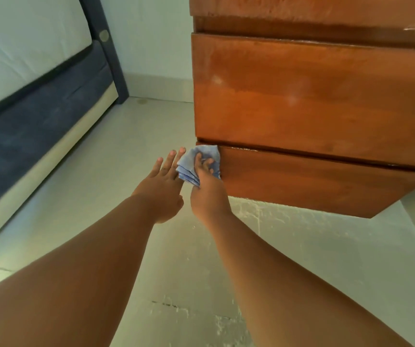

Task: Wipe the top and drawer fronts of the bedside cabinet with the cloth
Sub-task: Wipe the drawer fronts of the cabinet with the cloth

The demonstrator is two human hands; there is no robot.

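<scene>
pressing folded cloth (197, 162) upright, right hand (205, 189), lowest drawer front (314, 181)

We have one wide-angle view only, from the head, looking forward and steeply down along both forearms. It sits close: the left hand (162, 181) and the right hand (207, 194) with its blue cloth (191, 159) land near mid-frame. The bedside cabinet (314, 101) looms upper right and the bed (39, 101) upper left, with pale floor (101, 159) between and beneath them.
</scene>
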